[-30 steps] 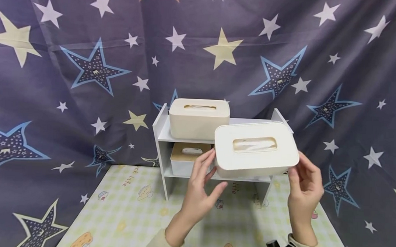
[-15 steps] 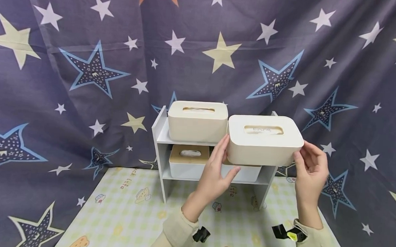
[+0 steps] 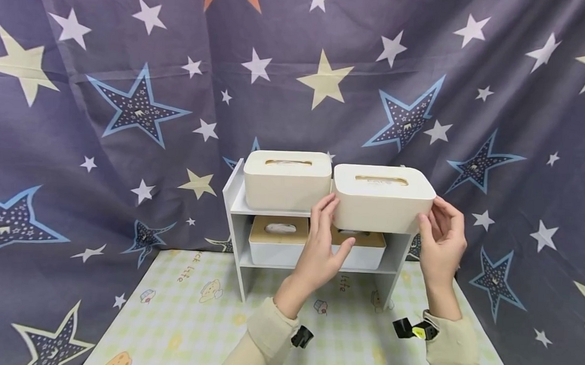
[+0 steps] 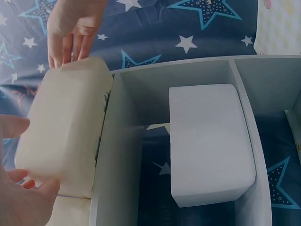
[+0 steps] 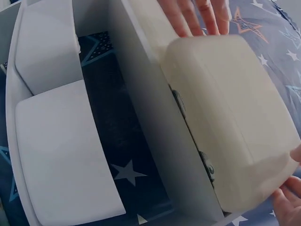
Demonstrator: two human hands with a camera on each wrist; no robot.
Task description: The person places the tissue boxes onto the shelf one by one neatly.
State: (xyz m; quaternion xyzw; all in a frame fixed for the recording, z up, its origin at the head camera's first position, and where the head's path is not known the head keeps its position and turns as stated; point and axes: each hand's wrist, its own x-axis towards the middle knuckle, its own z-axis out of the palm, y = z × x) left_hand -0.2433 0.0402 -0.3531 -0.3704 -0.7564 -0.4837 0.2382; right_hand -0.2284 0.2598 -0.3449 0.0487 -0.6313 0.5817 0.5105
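Both hands hold a cream tissue box [image 3: 383, 211] from its two ends at the upper right of the white shelf unit [image 3: 315, 268]. My left hand [image 3: 317, 257] has its fingers on the box's left end, the thumb held apart. At the right end, my right hand [image 3: 442, 241] grips the corner, thumb in front and fingers at the side. Dark marks show along the underside in the right wrist view, close to the shelf board; I cannot tell whether the box rests on it. A similar cream tissue box [image 3: 287, 190] stands at its left.
Two white tissue boxes with wooden lids, a left one [image 3: 276, 251] and a right one [image 3: 360, 256], stand on the lower shelf. The unit sits on a green checked tablecloth [image 3: 208, 315]. A starry curtain [image 3: 271, 111] hangs behind.
Both hands have carried the cream tissue box back toward the upper shelf, and its top has levelled. Over the last half second it shifted slightly left, nearer the other cream box.
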